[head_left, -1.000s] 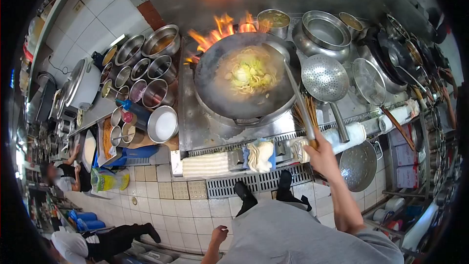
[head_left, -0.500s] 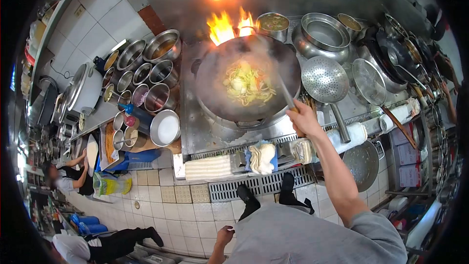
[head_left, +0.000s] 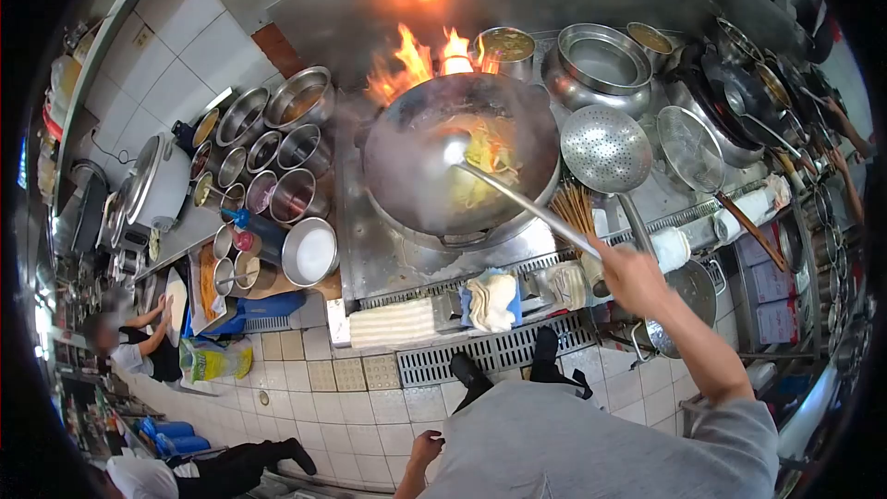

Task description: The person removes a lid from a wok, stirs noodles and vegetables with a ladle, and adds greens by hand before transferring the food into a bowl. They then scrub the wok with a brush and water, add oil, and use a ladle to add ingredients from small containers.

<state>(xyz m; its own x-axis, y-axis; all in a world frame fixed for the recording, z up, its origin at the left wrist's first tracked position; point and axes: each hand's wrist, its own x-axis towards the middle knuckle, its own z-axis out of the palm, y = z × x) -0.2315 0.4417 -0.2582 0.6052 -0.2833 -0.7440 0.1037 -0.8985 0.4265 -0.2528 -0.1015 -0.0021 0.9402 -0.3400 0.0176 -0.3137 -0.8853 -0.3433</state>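
My right hand (head_left: 635, 279) is closed around the handle of a long metal ladle (head_left: 528, 203). The ladle's shiny round end is over the middle of a large dark wok (head_left: 393, 187), against the left side of the food. In the wok lie pale yellow-green shredded vegetables (head_left: 488, 159) with some orange strips, partly veiled by steam. Flames (head_left: 407, 65) rise behind the wok's far rim. My left hand (head_left: 426, 449) hangs low beside my body, away from the stove, its fingers curled; whatever may be inside them is hidden.
Steel bowls and pots (head_left: 294, 197) crowd the left counter. A perforated strainer (head_left: 605, 148) and a mesh skimmer (head_left: 691, 148) lie right of the wok, near bamboo sticks (head_left: 575, 211). Folded towels (head_left: 395, 322) line the front edge. Two other people (head_left: 148, 342) are at left.
My right hand has moved right and toward my body, drawing the ladle back across the wok. The food has shifted and steam is thicker at left. My left hand stays low.
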